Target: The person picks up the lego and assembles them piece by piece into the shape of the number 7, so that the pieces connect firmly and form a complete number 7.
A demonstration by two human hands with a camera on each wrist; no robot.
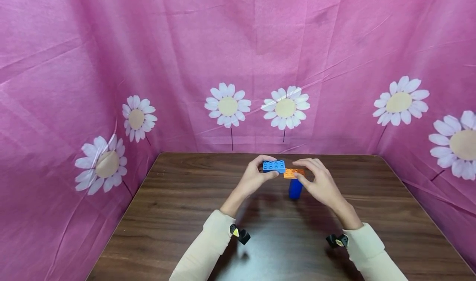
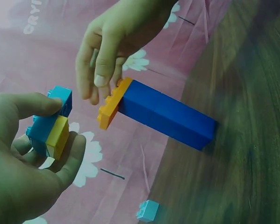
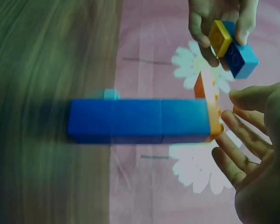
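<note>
My left hand (image 1: 256, 175) pinches a light-blue building brick (image 1: 273, 166) between thumb and fingers. A smaller yellow brick (image 2: 58, 136) is joined to its underside, as the left wrist view shows. Just right of it, a tower of dark-blue bricks (image 3: 140, 121) stands upright on the table. On top lies a flat orange brick (image 2: 115, 103), its studs facing up and one end jutting out toward the left hand. Beside the orange brick is my right hand (image 1: 320, 182), fingers loosely bent and spread around its end without gripping it. Whether a fingertip touches it, I cannot tell.
A small pale-blue brick (image 2: 148, 211) rests on the brown wooden table (image 1: 167, 231) beyond the tower; in the head view it is hidden. Pink cloth (image 1: 238, 37) with daisies hangs behind the table and at both sides.
</note>
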